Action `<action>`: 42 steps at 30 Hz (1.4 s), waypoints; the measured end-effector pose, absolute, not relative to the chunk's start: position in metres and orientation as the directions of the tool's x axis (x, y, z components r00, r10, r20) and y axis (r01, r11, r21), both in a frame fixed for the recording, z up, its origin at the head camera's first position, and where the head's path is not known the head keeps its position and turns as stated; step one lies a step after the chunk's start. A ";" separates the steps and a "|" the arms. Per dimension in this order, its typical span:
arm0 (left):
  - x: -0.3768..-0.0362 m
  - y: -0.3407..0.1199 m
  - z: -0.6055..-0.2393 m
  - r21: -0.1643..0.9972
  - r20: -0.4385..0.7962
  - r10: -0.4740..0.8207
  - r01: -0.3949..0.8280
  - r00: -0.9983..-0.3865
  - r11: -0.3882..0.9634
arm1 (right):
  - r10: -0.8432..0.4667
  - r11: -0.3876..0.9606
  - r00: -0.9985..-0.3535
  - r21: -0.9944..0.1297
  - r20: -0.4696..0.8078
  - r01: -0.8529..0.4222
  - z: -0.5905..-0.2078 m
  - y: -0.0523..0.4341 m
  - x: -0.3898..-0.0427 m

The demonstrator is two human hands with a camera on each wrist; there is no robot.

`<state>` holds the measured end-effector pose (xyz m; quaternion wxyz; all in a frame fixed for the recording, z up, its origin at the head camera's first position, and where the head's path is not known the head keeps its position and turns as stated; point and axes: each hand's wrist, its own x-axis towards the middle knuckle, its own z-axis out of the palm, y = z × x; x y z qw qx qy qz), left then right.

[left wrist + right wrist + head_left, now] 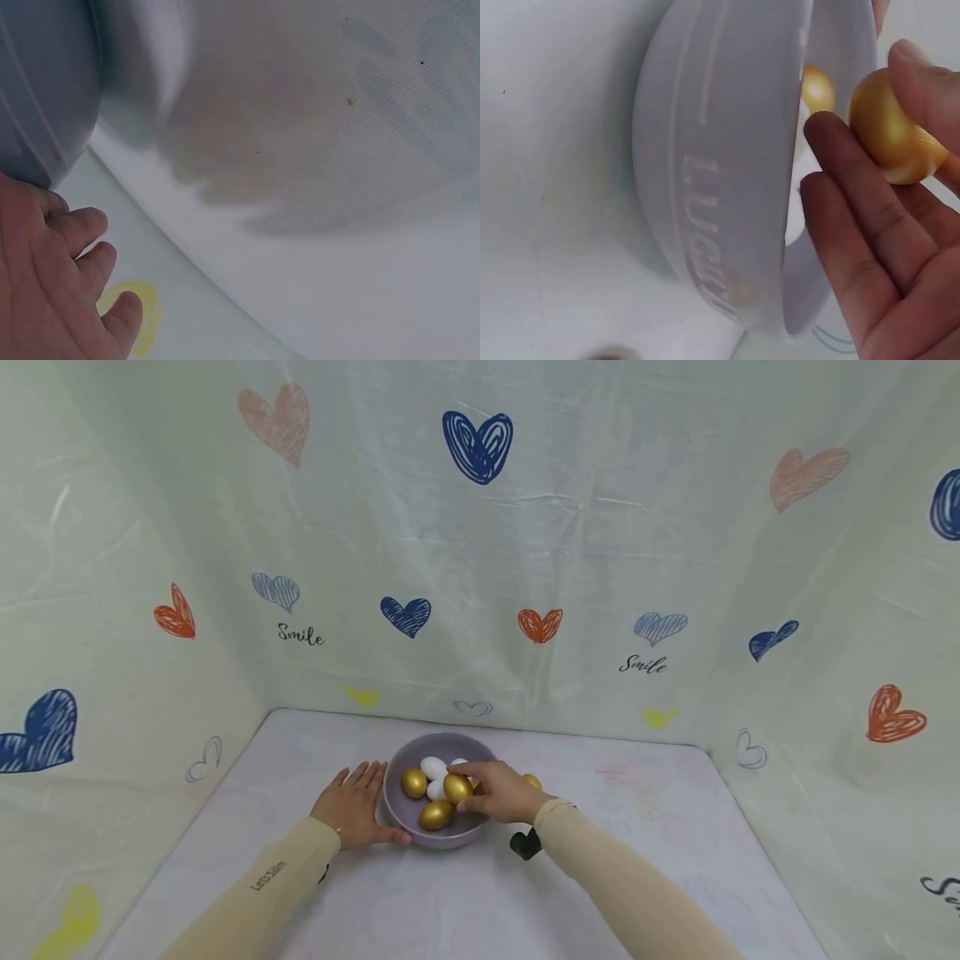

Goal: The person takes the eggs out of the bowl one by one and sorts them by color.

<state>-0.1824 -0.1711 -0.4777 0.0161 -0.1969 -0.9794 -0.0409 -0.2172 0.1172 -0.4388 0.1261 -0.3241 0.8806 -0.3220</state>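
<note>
Foreground sleeves (611, 878): my right hand (506, 789) pinches a gold egg (458, 788), best gripped lightly; my spread left hand (356, 806) should brace the bowl (739, 112).

Pale creased sheets (600, 547) printed with coloured hearts (406, 615), "Smile" lettering (301, 634), whitish tabletop (675, 827) with rounded corners

Right hand (502, 791) covers the bowl's (438, 841) rim toward tabletop's (637, 885) right edge, most of one white egg (459, 762), part of a gold egg (532, 780) beyond. Tabletop's near edge cut off. Bowl's last raised letters (720, 289) blurred.
</note>
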 end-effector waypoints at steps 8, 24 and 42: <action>-0.182 -0.170 -0.476 0.080 0.026 0.390 0.391 -0.920 0.917 | -0.616 0.570 -0.787 -0.698 -0.014 -0.433 -0.430 0.134 -0.209; -0.184 -0.169 -0.475 0.072 0.015 0.380 0.380 -0.925 0.922 | -0.481 0.583 -0.876 -0.732 0.039 -0.353 -0.424 0.201 -0.216; -0.182 -0.170 -0.474 0.074 0.003 0.372 0.371 -0.928 0.926 | -0.302 0.689 -0.953 -0.693 -0.011 -0.210 -0.458 0.260 -0.228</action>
